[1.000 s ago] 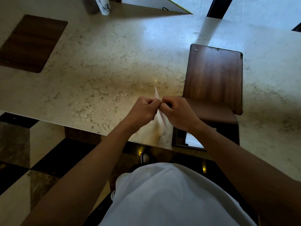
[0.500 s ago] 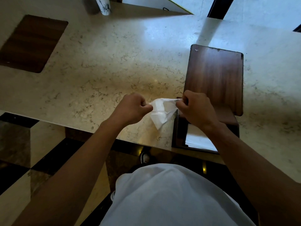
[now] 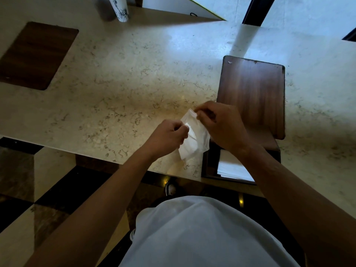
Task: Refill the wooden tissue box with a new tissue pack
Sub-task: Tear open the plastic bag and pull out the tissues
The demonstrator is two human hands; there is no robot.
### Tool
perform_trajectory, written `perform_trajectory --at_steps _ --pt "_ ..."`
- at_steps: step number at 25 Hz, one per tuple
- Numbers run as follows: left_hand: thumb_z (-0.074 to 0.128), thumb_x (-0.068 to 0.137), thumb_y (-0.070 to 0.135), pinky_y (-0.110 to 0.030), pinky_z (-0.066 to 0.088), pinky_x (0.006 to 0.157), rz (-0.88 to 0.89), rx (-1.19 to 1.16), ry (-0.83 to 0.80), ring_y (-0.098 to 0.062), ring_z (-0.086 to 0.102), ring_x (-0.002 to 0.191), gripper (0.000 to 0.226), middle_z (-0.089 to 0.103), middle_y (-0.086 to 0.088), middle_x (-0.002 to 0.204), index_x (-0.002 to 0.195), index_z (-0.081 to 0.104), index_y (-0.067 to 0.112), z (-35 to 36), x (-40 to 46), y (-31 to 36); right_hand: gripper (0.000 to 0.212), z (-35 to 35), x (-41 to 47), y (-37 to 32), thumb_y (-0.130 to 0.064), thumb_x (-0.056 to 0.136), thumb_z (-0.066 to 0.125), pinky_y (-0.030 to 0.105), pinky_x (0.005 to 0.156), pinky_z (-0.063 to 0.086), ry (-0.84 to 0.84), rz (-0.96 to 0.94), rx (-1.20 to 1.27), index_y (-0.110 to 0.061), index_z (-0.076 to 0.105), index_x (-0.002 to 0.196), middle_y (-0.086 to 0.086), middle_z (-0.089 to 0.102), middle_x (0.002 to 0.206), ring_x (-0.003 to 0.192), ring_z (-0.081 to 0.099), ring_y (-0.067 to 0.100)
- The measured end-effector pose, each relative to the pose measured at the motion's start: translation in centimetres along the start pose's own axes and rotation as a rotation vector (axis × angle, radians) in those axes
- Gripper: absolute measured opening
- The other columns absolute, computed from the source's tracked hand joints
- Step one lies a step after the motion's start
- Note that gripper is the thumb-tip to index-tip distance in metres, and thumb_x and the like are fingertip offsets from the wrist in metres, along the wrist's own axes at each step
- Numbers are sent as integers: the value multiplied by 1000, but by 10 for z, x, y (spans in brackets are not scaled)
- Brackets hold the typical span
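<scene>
Both hands work a crumpled white tissue (image 3: 193, 137) above the near edge of the marble counter (image 3: 134, 74). The left hand (image 3: 166, 136) has its grip pinched closed on the tissue's left side; the right hand (image 3: 221, 126) pinches its far upper corner. Just right of them sits the wooden tissue box (image 3: 210, 160), open, with a white tissue stack (image 3: 229, 166) inside, partly hidden by the right forearm. Its wooden lid (image 3: 252, 95) lies touching the box's far side. A dark wooden panel (image 3: 36, 54) lies far left. A white patterned cylinder (image 3: 119, 10) is cut off at the top.
</scene>
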State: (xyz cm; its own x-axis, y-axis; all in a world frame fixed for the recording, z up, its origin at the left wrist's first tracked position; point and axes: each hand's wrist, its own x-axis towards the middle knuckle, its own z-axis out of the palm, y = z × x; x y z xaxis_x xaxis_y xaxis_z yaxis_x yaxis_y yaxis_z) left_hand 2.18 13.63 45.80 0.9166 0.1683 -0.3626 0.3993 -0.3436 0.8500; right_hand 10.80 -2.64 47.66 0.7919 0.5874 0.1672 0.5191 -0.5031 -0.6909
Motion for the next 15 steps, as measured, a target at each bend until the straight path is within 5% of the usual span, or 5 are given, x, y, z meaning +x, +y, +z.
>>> perform_trajectory --at_steps 7,12,15 --pt "51 99 23 -21 46 51 15 -54 22 -5 55 47 32 60 8 50 70 64 15 7 -1 0 33 25 3 2 -12 99 59 39 93 56 -446 158 -272 -9 65 131 13 71 125 109 68 25" --pt "56 97 44 -25 49 54 -13 -266 8 -14 59 53 43 63 2 56 74 69 10 6 -7 -5 52 24 3 5 -37 91 71 43 89 58 -413 188 -90 -18 56 137 6 72 122 108 69 19" --pt "53 99 43 -24 51 57 -106 -273 153 -13 63 60 40 67 0 65 78 68 13 2 -1 -12 59 16 3 12 -41 88 75 39 84 61 -354 251 24 -25 54 141 1 72 121 102 68 12"
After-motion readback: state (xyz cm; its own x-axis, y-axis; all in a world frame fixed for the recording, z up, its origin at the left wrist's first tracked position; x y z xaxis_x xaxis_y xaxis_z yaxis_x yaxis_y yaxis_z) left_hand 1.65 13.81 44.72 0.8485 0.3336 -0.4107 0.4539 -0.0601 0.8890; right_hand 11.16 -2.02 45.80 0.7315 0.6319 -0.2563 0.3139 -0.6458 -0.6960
